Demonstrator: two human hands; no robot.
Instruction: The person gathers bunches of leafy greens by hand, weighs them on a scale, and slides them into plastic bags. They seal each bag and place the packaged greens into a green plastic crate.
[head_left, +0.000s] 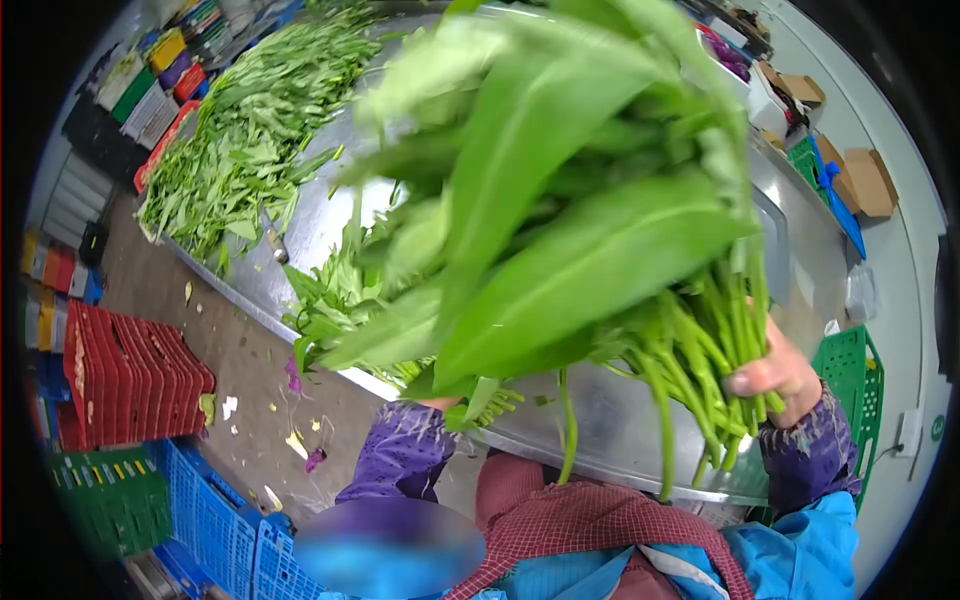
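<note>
A big bunch of leafy greens (600, 250) fills the centre of the view, its leaves toward the upper left and its stems to the lower right. My right hand (785, 375) is closed round the stems, over the metal table (620, 430). Most of my left hand (440, 403) is hidden under leaves at the near table edge; only a bit by the purple cuff shows, beside a smaller bundle of stems (490, 402). What its fingers do is hidden. A knife (273, 240) lies on the table at the left.
A large pile of greens (260, 120) covers the table's far left. Stacked red crates (130, 375), a green crate (115, 505) and blue crates (210, 520) stand at the left. Another green crate (845, 390) and an open cardboard box (868, 183) are at the right. Scraps litter the floor (250, 375).
</note>
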